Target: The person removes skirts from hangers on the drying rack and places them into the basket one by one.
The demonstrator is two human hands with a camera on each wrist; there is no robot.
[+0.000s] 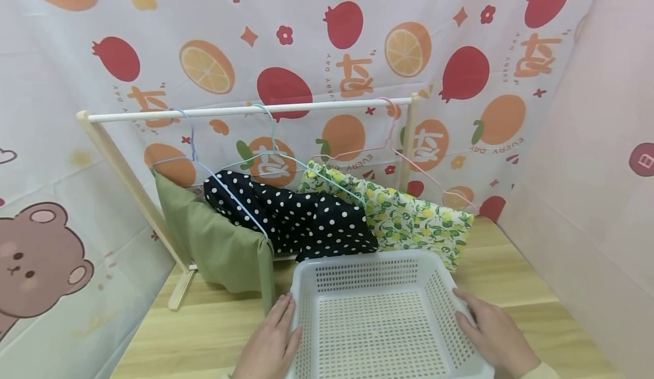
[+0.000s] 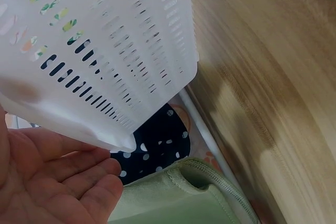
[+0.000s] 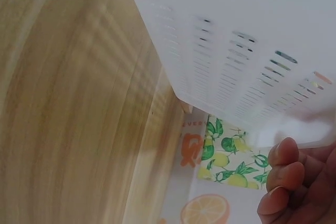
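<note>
A white perforated plastic basket (image 1: pixel 378 333) with nothing in it stands at the front of the wooden table. My left hand (image 1: pixel 271 339) grips its left rim, thumb over the top and fingers outside. On the opposite side my right hand (image 1: pixel 495 333) holds the right rim, and the right wrist view shows its fingertips (image 3: pixel 286 176) curled beneath that rim. Just past the left hand hangs a green cloth (image 1: pixel 214 243), with a zip along its edge in the left wrist view. Behind the basket are a black polka-dot cloth (image 1: pixel 327 220) and a lemon-print cloth (image 1: pixel 409 226).
A wooden rack with a white bar (image 1: pixel 250 110) stands at the back, carrying a blue, a mint and a pink hanger, each with one cloth. One rack foot (image 1: pixel 181 291) sits at the left. Fruit-printed fabric (image 1: pixel 286 16) forms the back wall; the table (image 1: pixel 536 288) extends to the right.
</note>
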